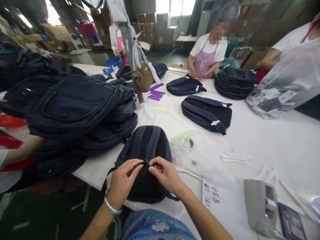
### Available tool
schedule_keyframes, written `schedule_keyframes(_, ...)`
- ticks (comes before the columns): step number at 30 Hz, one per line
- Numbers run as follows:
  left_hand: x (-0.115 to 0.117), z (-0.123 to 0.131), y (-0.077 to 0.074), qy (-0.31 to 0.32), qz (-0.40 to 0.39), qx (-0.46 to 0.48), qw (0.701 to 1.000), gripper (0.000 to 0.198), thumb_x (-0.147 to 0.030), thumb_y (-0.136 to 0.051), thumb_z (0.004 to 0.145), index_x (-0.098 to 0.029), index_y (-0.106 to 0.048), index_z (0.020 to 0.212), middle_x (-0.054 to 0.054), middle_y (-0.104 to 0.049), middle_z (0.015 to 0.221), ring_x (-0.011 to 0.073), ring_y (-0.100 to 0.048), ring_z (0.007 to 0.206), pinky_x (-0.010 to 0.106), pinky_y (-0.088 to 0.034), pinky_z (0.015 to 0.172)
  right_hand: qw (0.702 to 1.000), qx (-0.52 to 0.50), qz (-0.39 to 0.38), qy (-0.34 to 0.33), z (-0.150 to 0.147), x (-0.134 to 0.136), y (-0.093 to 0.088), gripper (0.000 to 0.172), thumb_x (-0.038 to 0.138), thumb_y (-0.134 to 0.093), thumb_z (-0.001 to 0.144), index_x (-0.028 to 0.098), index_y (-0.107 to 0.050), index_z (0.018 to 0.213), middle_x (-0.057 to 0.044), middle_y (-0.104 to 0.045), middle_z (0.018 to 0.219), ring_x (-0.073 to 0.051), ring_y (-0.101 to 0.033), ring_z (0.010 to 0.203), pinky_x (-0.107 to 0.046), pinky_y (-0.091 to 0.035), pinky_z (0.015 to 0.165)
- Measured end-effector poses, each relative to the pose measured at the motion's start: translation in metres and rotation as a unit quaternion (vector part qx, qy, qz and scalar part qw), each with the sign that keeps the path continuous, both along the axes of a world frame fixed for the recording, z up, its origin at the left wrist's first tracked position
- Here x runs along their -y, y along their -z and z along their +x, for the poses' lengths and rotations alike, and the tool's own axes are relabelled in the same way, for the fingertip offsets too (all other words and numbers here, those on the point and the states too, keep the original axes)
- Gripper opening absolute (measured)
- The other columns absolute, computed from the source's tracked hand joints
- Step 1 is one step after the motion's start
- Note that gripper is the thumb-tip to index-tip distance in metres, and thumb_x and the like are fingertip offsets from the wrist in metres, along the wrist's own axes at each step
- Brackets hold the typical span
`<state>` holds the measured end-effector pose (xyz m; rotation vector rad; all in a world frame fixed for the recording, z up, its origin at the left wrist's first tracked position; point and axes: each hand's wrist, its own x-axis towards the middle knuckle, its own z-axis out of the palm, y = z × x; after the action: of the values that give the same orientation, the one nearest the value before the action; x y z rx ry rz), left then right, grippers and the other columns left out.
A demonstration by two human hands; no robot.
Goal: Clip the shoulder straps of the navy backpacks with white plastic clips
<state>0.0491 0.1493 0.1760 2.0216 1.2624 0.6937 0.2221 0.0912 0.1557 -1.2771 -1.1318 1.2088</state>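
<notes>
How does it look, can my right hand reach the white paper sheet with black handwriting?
Probably yes: the sheet lies beside your right forearm, nothing solid between, though your right hand is occupied at the dark blue fabric backpack.

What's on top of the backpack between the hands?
Two straps run down the backpack; above it, left hand and right hand pinch a small dark piece, partly hidden. The surface directly behind the hands is covered.

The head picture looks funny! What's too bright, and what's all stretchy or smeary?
Head view: the windows at top centre glare white; head view, far left: the heaped backpacks look stretched and smeary; head view, low middle: the nearest backpack looks clearer, though its black back panel is too dark to show much detail.
</notes>
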Motion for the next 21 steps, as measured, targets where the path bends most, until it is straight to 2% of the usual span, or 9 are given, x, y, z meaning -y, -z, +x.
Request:
schedule_keyframes(2,0.000,0.002,-0.001,-0.005,-0.035,0.018,0.999,0.020,-0.035,-0.059,0.081,-0.023,-0.070,0.092,0.005,-0.068,0.097,0.0203,-0.063,0.091,0.032,-0.050,0.083,0.999,-0.028,-0.015,-0.011,-0.001,0.000,0.003,0.019,0.037,-0.052,0.086,0.019,-0.058,0.088,0.002,-0.055,0.069,-0.010,-0.053,0.063,-0.021,-0.043,0.060)
schedule_keyframes(4,0.001,0.005,-0.001,-0.023,-0.112,0.058,0.992,0.022,-0.037,-0.058,0.081,-0.021,-0.068,0.091,0.005,-0.067,0.093,0.0188,-0.063,0.083,0.029,-0.051,0.074,0.998,-0.054,-0.033,-0.015,-0.002,0.001,0.007,0.023,0.039,-0.049,0.087,0.020,-0.057,0.096,0.003,-0.055,0.070,-0.010,-0.054,0.061,-0.021,-0.044,0.057)
schedule_keyframes(7,0.004,0.008,-0.002,-0.064,-0.234,0.135,0.961,0.026,-0.039,-0.059,0.080,-0.017,-0.065,0.092,0.003,-0.063,0.081,0.0144,-0.060,0.069,0.026,-0.049,0.068,0.999,-0.018,-0.027,-0.016,-0.003,0.001,0.012,0.025,0.039,-0.050,0.087,0.022,-0.061,0.102,0.000,-0.058,0.080,-0.010,-0.054,0.063,-0.022,-0.044,0.058)
schedule_keyframes(9,0.004,0.009,-0.001,-0.089,-0.305,0.202,0.926,0.026,-0.039,-0.060,0.079,-0.016,-0.064,0.091,0.001,-0.060,0.076,0.0117,-0.056,0.066,0.023,-0.048,0.065,0.999,0.026,-0.015,-0.016,-0.002,0.000,0.015,0.024,0.037,-0.050,0.087,0.021,-0.066,0.095,-0.001,-0.058,0.082,-0.011,-0.054,0.068,-0.022,-0.044,0.061)
schedule_keyframes(13,0.004,0.008,0.006,-0.122,-0.441,0.330,0.826,0.019,-0.032,-0.066,0.076,-0.017,-0.064,0.088,-0.002,-0.053,0.075,0.0075,-0.052,0.065,0.018,-0.048,0.060,0.998,0.065,-0.008,-0.007,0.002,0.000,0.018,0.025,0.035,-0.048,0.088,0.020,-0.067,0.085,0.000,-0.058,0.078,-0.012,-0.054,0.072,-0.023,-0.043,0.066)
schedule_keyframes(16,0.004,0.007,0.011,-0.137,-0.485,0.365,0.783,0.016,-0.025,-0.069,0.075,-0.016,-0.064,0.088,-0.001,-0.052,0.078,0.0060,-0.052,0.066,0.016,-0.049,0.060,0.998,0.070,-0.009,0.005,0.003,0.000,0.019,0.025,0.035,-0.048,0.089,0.019,-0.067,0.083,0.000,-0.059,0.079,-0.012,-0.055,0.076,-0.024,-0.042,0.070)
schedule_keyframes(21,0.002,0.008,0.010,-0.140,-0.482,0.373,0.780,0.016,-0.025,-0.069,0.075,-0.016,-0.064,0.087,-0.001,-0.052,0.079,0.0058,-0.053,0.066,0.016,-0.051,0.059,0.998,0.056,-0.028,0.013,0.003,-0.001,0.020,0.026,0.037,-0.048,0.088,0.020,-0.066,0.082,0.001,-0.060,0.080,-0.012,-0.055,0.075,-0.023,-0.041,0.069)
